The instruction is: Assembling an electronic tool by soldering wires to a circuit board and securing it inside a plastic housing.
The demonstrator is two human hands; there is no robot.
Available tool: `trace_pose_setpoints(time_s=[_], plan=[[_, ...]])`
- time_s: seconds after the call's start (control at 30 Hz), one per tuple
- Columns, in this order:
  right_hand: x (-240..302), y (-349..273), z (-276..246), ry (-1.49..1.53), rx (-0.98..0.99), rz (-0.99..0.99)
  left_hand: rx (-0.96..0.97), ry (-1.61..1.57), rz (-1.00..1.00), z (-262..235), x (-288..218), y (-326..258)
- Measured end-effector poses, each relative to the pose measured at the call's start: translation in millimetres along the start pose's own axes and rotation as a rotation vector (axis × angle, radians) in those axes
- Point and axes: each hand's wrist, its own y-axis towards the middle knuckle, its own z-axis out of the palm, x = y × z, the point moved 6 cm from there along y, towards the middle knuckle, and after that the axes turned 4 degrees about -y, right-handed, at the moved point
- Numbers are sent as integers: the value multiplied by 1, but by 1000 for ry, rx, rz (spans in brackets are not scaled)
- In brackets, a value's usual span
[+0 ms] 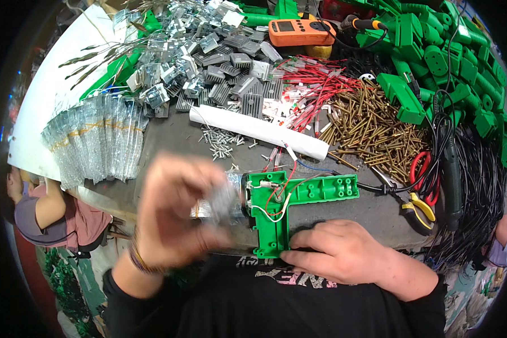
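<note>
A green plastic gun-shaped housing half (298,197) lies open at the table's near edge, with red, white and blue wires inside it. My right hand (343,253) rests on the table, its fingers pressing the lower end of the housing's handle. My left hand (177,211), blurred by motion, holds a silvery metal part (222,204) against the housing's left side.
Behind lie a white paper roll (259,130), small screws (222,141), brass screws (372,127), red-wired parts (310,84), grey heat sinks (231,67), an orange multimeter (301,31), green housings (439,62), black cables (479,191) and yellow-handled pliers (417,208). Another person (50,211) sits at lower left.
</note>
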Motion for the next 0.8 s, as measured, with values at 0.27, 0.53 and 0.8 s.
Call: trace_pose_setpoints(time_s=[0.27,0.53,0.8], plan=[[-1,3,12,103,17,45,173,748,183,21,27,-68],[-8,-2,16,183,-50,71,196,847,270,23,24,-67],[-6,-4,19,141,-10,72,272,879,312,31,23,-64]])
